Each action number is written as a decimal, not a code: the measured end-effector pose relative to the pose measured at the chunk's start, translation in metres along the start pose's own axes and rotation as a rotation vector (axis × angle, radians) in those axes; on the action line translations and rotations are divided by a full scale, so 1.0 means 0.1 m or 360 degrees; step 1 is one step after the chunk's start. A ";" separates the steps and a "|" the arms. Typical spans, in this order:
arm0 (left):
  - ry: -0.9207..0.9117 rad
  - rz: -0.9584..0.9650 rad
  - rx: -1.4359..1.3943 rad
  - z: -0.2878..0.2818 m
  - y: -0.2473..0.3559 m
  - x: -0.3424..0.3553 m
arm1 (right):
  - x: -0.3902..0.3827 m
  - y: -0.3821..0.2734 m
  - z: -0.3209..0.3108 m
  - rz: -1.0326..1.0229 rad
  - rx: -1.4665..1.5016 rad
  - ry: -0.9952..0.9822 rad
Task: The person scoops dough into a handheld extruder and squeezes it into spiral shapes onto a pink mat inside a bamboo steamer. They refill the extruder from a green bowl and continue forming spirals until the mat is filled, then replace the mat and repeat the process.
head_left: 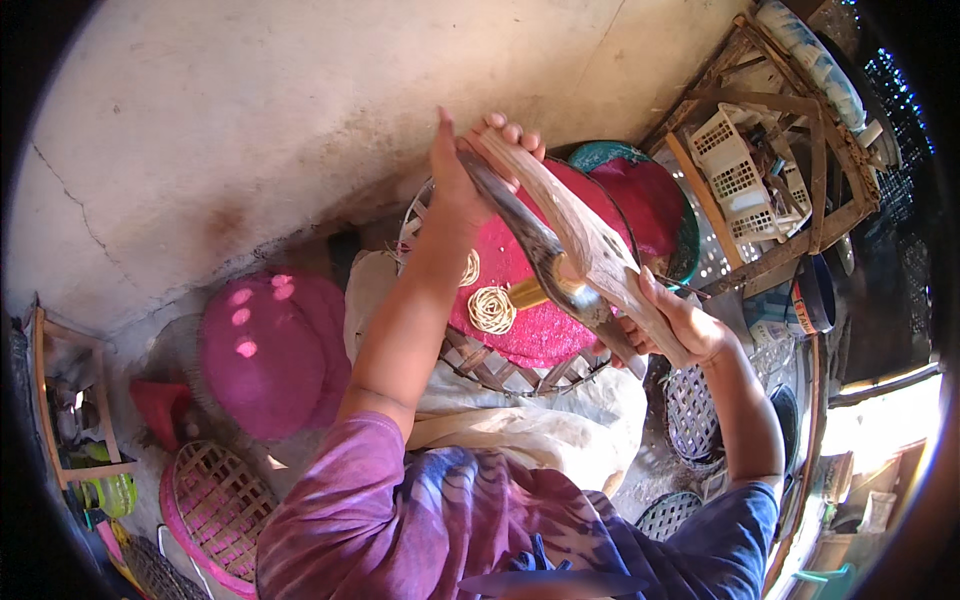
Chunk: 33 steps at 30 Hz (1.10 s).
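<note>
Two long curved pieces are held side by side over the round basket: a pale, roughly shaped wooden piece (575, 215) and a darker, smoother brown one (535, 240). My left hand (470, 165) is closed around their upper ends, its thumb pointing up. Toward their lower ends my right hand (690, 325) grips them, fingers partly hidden underneath. Below lies a bright pink layer (490, 345) in the woven basket (480, 370). A coil of thin pale strips (492, 310) rests on the pink, with another coil partly behind my left forearm. A short yellowish cylinder (527, 293) sits by the coil.
A plastered wall (300, 120) rises ahead. At left stand a round pink stack (270, 350) and an oval lattice basket (220, 510). A teal basin (685, 240) with pink contents, a wooden rack (820, 200) with a white crate (735, 175), and a bucket (815, 295) are at right.
</note>
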<state>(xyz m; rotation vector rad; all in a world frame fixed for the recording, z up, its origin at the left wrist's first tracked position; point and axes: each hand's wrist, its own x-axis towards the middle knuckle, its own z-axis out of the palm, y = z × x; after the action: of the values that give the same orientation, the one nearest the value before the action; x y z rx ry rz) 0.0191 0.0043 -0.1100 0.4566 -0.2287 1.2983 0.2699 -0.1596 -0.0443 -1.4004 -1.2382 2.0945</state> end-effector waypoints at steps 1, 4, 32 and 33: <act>0.0197 -0.0071 -0.0061 -0.07 -0.14 -0.01 | -0.05 0.01 0.02 0.0093 -0.0017 0.0156; 0.0316 -0.0172 -0.0257 -0.27 -0.46 -0.08 | -0.10 0.02 0.07 0.0202 -0.0159 0.0262; -0.0049 -0.0083 -0.0506 -0.35 -0.73 -0.09 | -0.37 0.34 -0.08 -0.0175 0.0270 0.0278; -0.0030 -0.0062 -0.0522 -0.39 -0.72 -0.08 | -0.27 0.39 -0.15 -0.0179 0.0317 0.0160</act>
<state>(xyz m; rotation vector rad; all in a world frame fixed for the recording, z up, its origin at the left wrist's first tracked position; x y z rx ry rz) 0.0828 0.0008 -0.1624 0.1925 -0.4386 1.1914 0.3020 -0.1926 -0.0620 -1.3002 -1.0143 1.9848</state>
